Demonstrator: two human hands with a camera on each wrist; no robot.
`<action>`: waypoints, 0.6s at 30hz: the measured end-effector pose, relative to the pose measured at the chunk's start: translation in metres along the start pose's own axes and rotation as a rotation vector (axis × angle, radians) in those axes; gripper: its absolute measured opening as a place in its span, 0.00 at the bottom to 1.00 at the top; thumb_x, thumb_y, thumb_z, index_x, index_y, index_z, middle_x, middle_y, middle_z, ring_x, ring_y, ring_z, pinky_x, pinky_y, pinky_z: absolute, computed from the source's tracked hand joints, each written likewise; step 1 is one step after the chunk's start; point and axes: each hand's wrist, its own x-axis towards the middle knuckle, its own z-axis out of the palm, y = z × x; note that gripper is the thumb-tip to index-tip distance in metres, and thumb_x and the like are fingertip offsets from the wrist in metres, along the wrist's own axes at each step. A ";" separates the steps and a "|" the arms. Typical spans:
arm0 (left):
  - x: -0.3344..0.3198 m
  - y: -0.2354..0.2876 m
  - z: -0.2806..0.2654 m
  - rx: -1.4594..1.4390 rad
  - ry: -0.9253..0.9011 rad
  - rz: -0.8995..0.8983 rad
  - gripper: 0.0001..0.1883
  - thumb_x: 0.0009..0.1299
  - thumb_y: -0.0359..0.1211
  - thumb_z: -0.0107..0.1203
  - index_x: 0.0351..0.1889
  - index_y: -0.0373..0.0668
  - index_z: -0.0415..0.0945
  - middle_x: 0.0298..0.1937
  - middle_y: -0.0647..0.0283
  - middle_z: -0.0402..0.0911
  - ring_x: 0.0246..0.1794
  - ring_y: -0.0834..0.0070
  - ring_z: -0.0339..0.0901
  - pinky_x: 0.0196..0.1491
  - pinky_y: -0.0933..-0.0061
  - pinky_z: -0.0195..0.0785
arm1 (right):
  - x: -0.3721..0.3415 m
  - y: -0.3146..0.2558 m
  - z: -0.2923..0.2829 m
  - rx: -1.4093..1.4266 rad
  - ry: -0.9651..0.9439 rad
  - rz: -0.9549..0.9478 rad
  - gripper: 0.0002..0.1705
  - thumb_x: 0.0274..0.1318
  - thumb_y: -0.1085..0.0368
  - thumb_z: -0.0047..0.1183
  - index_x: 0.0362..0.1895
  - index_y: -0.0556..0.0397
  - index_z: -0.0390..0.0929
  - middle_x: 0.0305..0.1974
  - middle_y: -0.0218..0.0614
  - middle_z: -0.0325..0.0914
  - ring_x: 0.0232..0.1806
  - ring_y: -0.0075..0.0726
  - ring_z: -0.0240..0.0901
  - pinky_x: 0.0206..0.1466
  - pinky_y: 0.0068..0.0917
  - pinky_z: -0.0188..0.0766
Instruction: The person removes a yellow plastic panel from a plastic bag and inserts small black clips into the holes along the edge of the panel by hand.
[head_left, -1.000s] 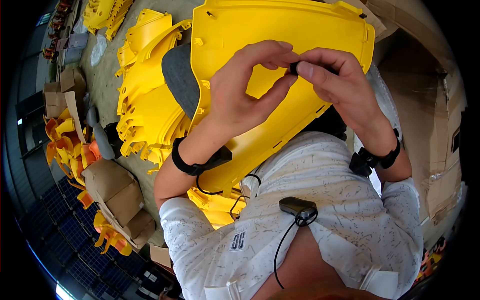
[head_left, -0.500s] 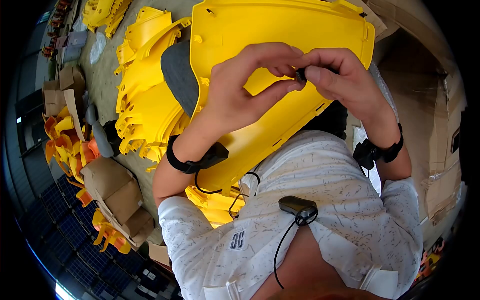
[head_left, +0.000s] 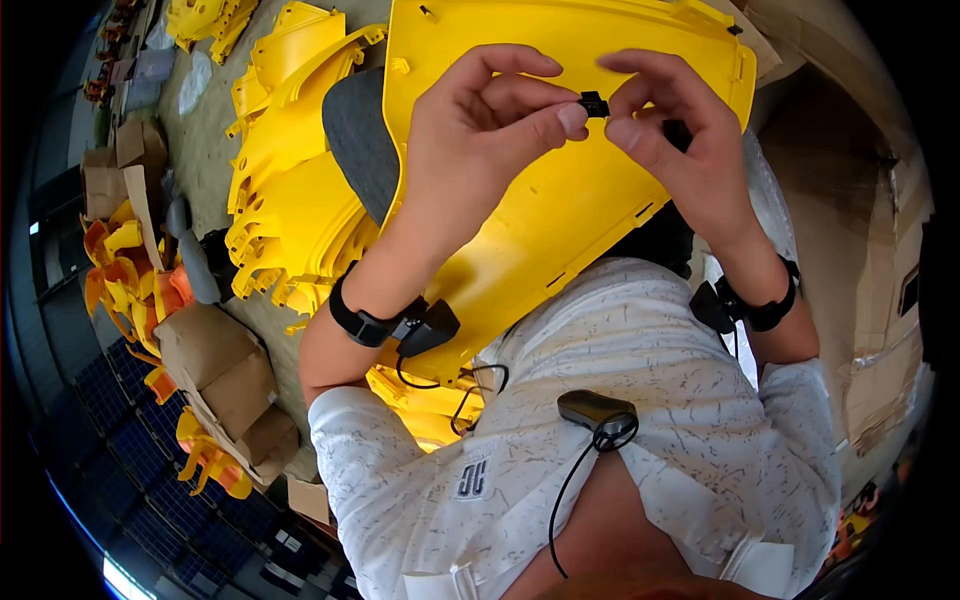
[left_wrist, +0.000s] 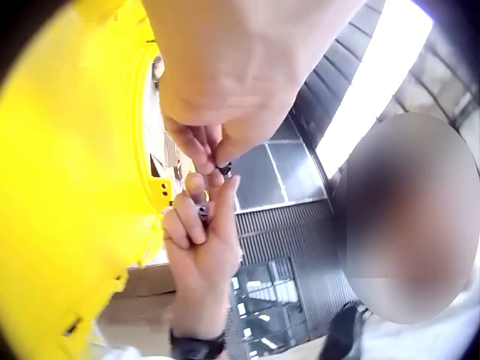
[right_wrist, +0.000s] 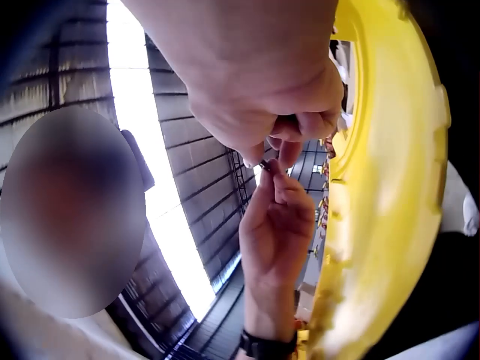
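Note:
A small black plastic clip (head_left: 593, 103) is pinched between the thumb and fingers of my left hand (head_left: 460, 150), over the large yellow plastic panel (head_left: 545, 225). My right hand (head_left: 690, 150) is close beside it, thumb and fingertips right at the clip's other side. A second small dark piece (head_left: 678, 134) sits inside the curled fingers of the right hand. The left wrist view shows that dark piece (left_wrist: 202, 211) among the right fingers, partly hidden. In the right wrist view the clip (right_wrist: 265, 165) shows at the left fingertips.
The panel leans across the person's lap. Left of it are a dark grey pad (head_left: 355, 150) and a stack of yellow plastic parts (head_left: 290, 200). Farther left lie cardboard boxes (head_left: 215, 365) and orange and yellow parts (head_left: 125, 265). A large open carton (head_left: 850, 220) stands at the right.
Both hands have risen a little toward the panel's far end. The right fingers have loosened from the clip and opened wider, so it now shows in the left hand's pinch.

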 end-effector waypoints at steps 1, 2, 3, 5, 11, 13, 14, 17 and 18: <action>0.000 0.000 -0.002 -0.033 -0.018 -0.088 0.17 0.65 0.20 0.61 0.51 0.34 0.71 0.40 0.57 0.84 0.40 0.72 0.83 0.46 0.75 0.75 | 0.001 -0.011 -0.003 -0.081 -0.017 0.061 0.16 0.60 0.65 0.57 0.53 0.52 0.79 0.32 0.25 0.78 0.19 0.12 0.55 0.23 0.13 0.51; 0.000 0.000 -0.003 -0.068 -0.036 -0.178 0.17 0.65 0.22 0.61 0.51 0.35 0.71 0.39 0.57 0.84 0.39 0.72 0.82 0.44 0.76 0.74 | 0.001 -0.017 -0.004 -0.162 -0.035 0.123 0.19 0.55 0.68 0.61 0.53 0.50 0.79 0.32 0.22 0.78 0.20 0.13 0.55 0.23 0.14 0.51; 0.000 -0.001 -0.004 -0.076 -0.026 -0.180 0.17 0.65 0.22 0.61 0.51 0.35 0.71 0.39 0.57 0.84 0.39 0.72 0.82 0.44 0.76 0.74 | 0.001 -0.015 -0.004 -0.163 -0.048 0.127 0.19 0.55 0.68 0.61 0.53 0.50 0.79 0.32 0.22 0.78 0.20 0.13 0.55 0.23 0.14 0.51; 0.000 -0.003 -0.006 -0.159 -0.064 -0.250 0.18 0.65 0.24 0.62 0.51 0.36 0.71 0.38 0.57 0.85 0.38 0.73 0.82 0.43 0.77 0.72 | 0.001 -0.009 -0.004 -0.249 -0.089 0.018 0.21 0.51 0.70 0.64 0.52 0.46 0.82 0.30 0.19 0.76 0.20 0.13 0.54 0.23 0.15 0.50; 0.000 -0.004 -0.004 -0.046 -0.084 -0.138 0.19 0.66 0.25 0.62 0.54 0.36 0.71 0.43 0.59 0.83 0.43 0.76 0.81 0.45 0.77 0.73 | -0.003 -0.004 -0.002 -0.191 0.015 0.053 0.17 0.52 0.69 0.64 0.49 0.50 0.83 0.30 0.21 0.77 0.23 0.11 0.57 0.25 0.14 0.52; -0.001 -0.007 -0.003 -0.004 -0.119 -0.040 0.19 0.67 0.26 0.62 0.54 0.37 0.71 0.45 0.60 0.82 0.44 0.76 0.80 0.46 0.77 0.73 | -0.004 0.002 -0.004 -0.169 0.022 0.050 0.17 0.54 0.69 0.63 0.50 0.52 0.83 0.30 0.22 0.78 0.24 0.11 0.58 0.25 0.14 0.53; -0.001 -0.008 -0.003 0.054 -0.160 0.051 0.19 0.67 0.26 0.62 0.55 0.38 0.71 0.46 0.61 0.81 0.46 0.77 0.80 0.46 0.76 0.73 | -0.004 0.003 -0.006 -0.136 0.043 0.047 0.17 0.56 0.68 0.62 0.50 0.54 0.82 0.30 0.24 0.78 0.24 0.11 0.59 0.26 0.13 0.53; -0.003 -0.008 -0.001 -0.042 -0.184 -0.018 0.18 0.69 0.26 0.60 0.56 0.38 0.71 0.47 0.61 0.80 0.46 0.77 0.79 0.47 0.76 0.72 | -0.006 -0.006 -0.003 0.300 0.075 0.358 0.16 0.59 0.67 0.59 0.52 0.57 0.80 0.30 0.25 0.76 0.24 0.12 0.60 0.27 0.11 0.55; -0.003 -0.010 -0.001 -0.050 -0.182 -0.014 0.18 0.69 0.26 0.60 0.56 0.38 0.71 0.47 0.61 0.80 0.46 0.77 0.79 0.47 0.76 0.72 | -0.005 -0.005 -0.004 0.292 0.071 0.360 0.16 0.59 0.67 0.59 0.52 0.57 0.80 0.30 0.25 0.76 0.24 0.12 0.60 0.27 0.11 0.55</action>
